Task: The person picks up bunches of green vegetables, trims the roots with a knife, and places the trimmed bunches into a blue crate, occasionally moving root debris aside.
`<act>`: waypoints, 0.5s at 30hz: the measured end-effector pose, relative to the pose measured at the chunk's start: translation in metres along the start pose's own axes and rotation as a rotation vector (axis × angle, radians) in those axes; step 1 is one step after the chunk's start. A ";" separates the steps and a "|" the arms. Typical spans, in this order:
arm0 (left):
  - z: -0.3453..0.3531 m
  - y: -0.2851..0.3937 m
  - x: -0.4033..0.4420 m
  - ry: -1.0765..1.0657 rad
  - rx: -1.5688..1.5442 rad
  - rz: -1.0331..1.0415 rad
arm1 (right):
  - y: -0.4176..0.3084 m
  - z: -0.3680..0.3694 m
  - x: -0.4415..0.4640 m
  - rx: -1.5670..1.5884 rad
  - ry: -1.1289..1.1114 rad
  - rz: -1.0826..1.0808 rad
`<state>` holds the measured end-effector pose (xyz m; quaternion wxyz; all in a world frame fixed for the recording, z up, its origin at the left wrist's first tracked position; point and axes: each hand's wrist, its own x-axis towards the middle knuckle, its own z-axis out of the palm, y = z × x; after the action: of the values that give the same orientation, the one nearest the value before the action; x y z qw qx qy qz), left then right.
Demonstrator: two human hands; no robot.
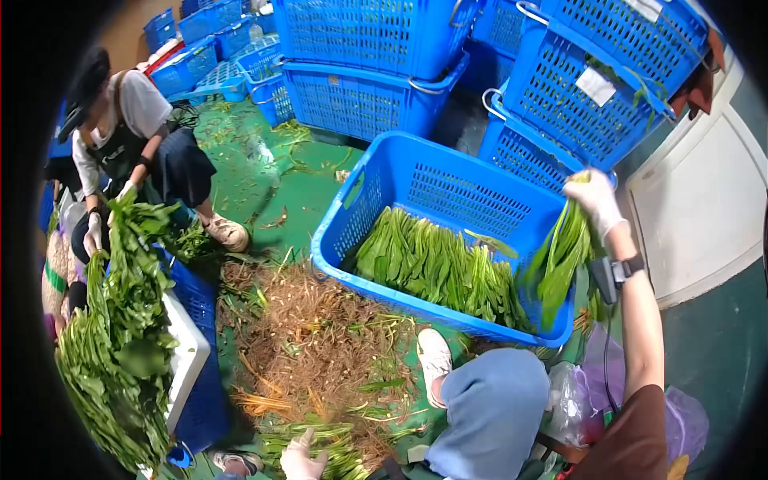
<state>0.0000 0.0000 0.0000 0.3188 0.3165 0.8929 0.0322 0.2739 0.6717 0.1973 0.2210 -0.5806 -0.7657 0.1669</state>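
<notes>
My right hand [594,197], in a white glove, is closed around the stem end of a bunch of leafy greens [558,260]. The bunch hangs leaves down at the right end of a large blue crate [360,276]. Inside that crate, more greens [436,264] stand packed in a row. At the bottom edge of the view my left hand [302,459], also gloved, has its fingers apart beside a bundle of greens with roots [336,448]. The lower part of this hand is cut off by the frame.
A heap of trimmed roots [320,336] covers the green floor between my foot and a white foam board [186,360]. Beside the board, a crouching co-worker [132,128] handles a tall pile of greens [112,344]. Stacked blue crates [360,100] stand behind.
</notes>
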 end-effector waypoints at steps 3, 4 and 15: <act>0.013 0.013 0.014 0.164 -0.087 0.127 | 0.091 0.100 0.017 0.003 -0.331 0.222; 0.019 0.006 0.015 0.153 -0.087 0.108 | 0.117 0.137 0.011 -0.104 -0.323 0.262; 0.020 0.035 0.046 -0.009 0.015 -0.110 | 0.217 0.335 -0.033 -0.216 -0.179 0.642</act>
<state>0.0029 0.0518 -0.0323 0.3215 0.2694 0.9078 0.0064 0.2801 0.6989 -0.2017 0.0265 -0.7948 -0.5737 0.1961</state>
